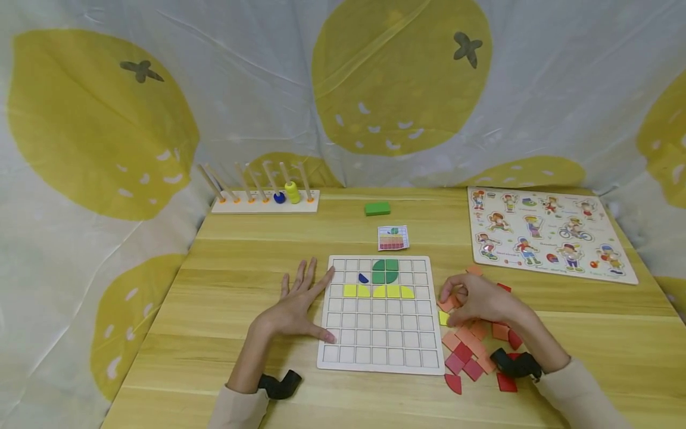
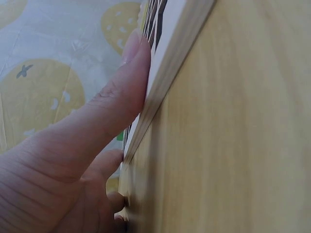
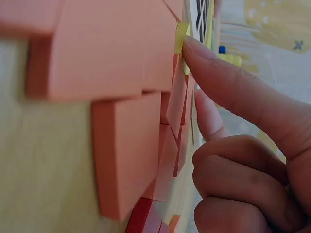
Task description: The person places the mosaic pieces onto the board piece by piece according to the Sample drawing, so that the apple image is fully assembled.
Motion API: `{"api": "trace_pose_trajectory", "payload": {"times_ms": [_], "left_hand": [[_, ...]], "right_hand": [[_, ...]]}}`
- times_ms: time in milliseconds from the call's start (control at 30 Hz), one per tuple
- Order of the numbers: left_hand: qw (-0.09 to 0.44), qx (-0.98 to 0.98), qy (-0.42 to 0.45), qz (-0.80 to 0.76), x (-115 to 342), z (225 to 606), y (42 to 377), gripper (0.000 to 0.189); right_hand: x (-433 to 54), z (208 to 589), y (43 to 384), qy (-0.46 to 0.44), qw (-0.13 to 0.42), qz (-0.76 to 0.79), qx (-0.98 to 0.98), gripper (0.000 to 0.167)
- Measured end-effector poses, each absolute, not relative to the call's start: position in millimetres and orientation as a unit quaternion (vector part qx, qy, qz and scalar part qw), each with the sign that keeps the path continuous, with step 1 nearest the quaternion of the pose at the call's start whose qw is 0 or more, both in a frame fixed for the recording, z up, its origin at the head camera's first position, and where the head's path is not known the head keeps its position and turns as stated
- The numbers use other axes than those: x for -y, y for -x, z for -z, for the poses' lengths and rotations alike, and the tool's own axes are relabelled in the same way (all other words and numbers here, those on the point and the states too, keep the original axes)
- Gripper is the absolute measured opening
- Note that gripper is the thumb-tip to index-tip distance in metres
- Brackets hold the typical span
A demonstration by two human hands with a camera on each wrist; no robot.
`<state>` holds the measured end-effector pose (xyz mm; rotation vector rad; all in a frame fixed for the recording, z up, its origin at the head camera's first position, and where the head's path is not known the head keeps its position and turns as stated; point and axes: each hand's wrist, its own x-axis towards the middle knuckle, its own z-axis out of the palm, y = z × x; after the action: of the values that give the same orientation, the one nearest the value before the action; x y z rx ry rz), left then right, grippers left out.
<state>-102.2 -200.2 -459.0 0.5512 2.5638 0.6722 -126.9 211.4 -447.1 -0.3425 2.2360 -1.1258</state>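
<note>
My left hand (image 1: 292,311) lies spread at the left side of a white wooden grid board (image 1: 379,339); its thumb (image 2: 131,77) presses on the board's edge. Green, yellow and blue tiles sit in the board's upper cells, among them a small blue piece (image 1: 363,277). To the right of the board, my right hand (image 1: 479,299) reaches over loose tiles. Its thumb (image 3: 209,56) touches a yellow tile (image 1: 443,318), with the index fingertip apart from it near an orange tile (image 1: 446,304). The other right fingers are curled in.
Red tiles (image 1: 473,369) lie scattered below the right hand. A small pattern card (image 1: 393,238) and a green block (image 1: 377,208) are beyond the board. Farther back stand a peg rack (image 1: 241,207) at left and a sports picture puzzle (image 1: 552,235) at right.
</note>
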Motion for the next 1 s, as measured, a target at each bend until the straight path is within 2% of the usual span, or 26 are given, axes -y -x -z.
{"api": "trace_pose_trajectory", "payload": {"times_ms": [267, 600, 1000], "left_hand": [[0.216, -0.926, -0.197, -0.241, 199.9, 458.4, 101.9, 0.135], [0.219, -0.926, -0.196, -0.238, 199.3, 457.8, 102.3, 0.135], [0.221, -0.926, -0.195, -0.235, 199.7, 458.6, 103.3, 0.136]], "right_hand": [[-217.4, 450.5, 132.2, 0.138, 0.221, 0.388, -0.884, 0.023], [-212.4, 447.4, 131.2, 0.166, 0.202, 0.363, -0.894, 0.024], [-210.6, 447.3, 129.5, 0.135, 0.188, 0.353, -0.906, 0.022]]}}
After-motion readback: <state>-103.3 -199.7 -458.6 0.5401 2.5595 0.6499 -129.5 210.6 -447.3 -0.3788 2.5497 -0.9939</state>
